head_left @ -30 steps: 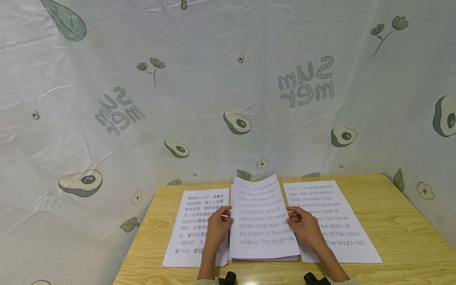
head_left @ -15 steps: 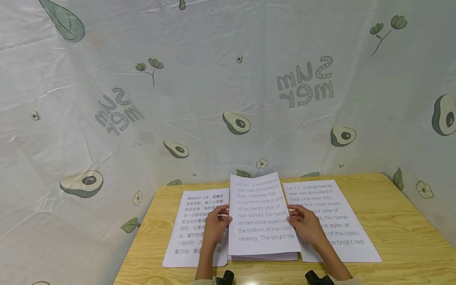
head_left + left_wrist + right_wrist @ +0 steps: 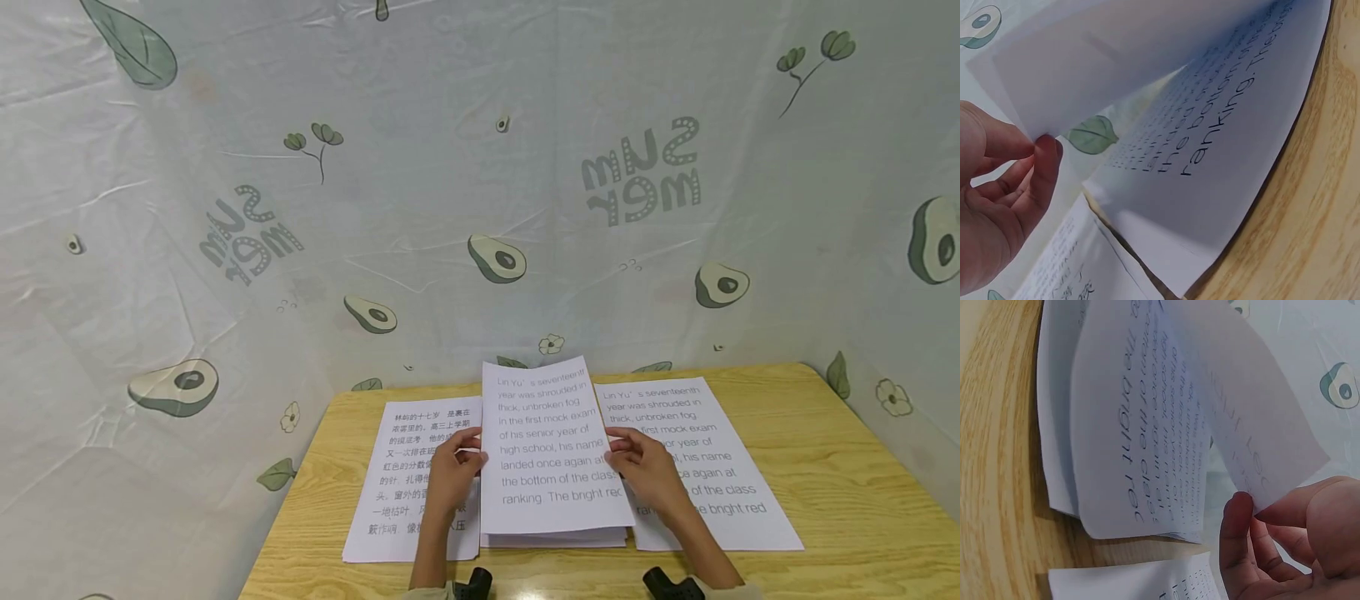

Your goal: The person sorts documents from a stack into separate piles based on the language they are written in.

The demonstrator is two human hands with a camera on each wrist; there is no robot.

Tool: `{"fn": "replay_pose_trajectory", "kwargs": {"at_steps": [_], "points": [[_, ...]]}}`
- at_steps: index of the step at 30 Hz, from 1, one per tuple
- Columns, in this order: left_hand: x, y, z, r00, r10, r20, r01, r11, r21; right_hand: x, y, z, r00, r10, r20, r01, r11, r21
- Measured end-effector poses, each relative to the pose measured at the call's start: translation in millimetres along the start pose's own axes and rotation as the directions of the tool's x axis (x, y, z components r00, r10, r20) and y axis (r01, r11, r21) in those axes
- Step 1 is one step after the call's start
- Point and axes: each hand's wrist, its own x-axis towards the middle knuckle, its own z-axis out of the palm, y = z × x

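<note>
A printed sheet of paper [image 3: 551,450] with English text is held up over the middle stack. My left hand [image 3: 452,477] pinches its left edge between thumb and fingers; my right hand [image 3: 649,473] pinches the right edge. Seen from the left wrist, the lifted sheet [image 3: 1079,81] stands well apart from the printed page beneath it [image 3: 1210,187]. In the right wrist view, thumb and fingers grip the lifted sheet's border [image 3: 1272,437], above another page with the same English text [image 3: 1129,437]. Most of the middle stack [image 3: 555,540] is hidden, with its front edge showing.
On the left lies a stack of sheets with Chinese text [image 3: 375,517], partly under my left forearm. To the right is a sheet with English text [image 3: 727,525]. All rest on a wooden table [image 3: 840,467], backed by a pale curtain with avocado prints [image 3: 420,192].
The sheet between my hands has risen and its front edge has pulled further back from the stack's front edge. Both hands have moved slightly up with it, still pinching its sides.
</note>
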Motion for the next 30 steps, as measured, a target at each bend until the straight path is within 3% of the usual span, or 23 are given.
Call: {"fn": "replay_pose_trajectory", "kwargs": {"at_steps": [14, 21, 24, 30], "points": [[1.1, -8.1, 5.8, 1.000, 0.011, -0.024, -0.008, 0.993, 0.118, 0.6, 2.5, 4.6, 1.000, 0.003, 0.021, -0.004, 0.999, 0.043], [1.5, -17.9, 8.9, 1.000, -0.007, 0.024, 0.000, 0.957, 0.289, 1.1, 5.9, 11.9, 0.999, 0.013, 0.031, -0.015, 0.998, 0.059], [1.5, -19.9, 9.9, 0.999, -0.032, 0.038, 0.019, 0.953, 0.301, 1.3, 7.8, 14.1, 0.999, 0.020, 0.037, -0.022, 0.999, 0.048], [0.7, -17.0, 12.6, 1.000, -0.014, 0.011, 0.010, 0.950, 0.312, 0.4, 7.5, 13.6, 0.999, 0.013, 0.039, -0.015, 0.998, 0.056]]}}
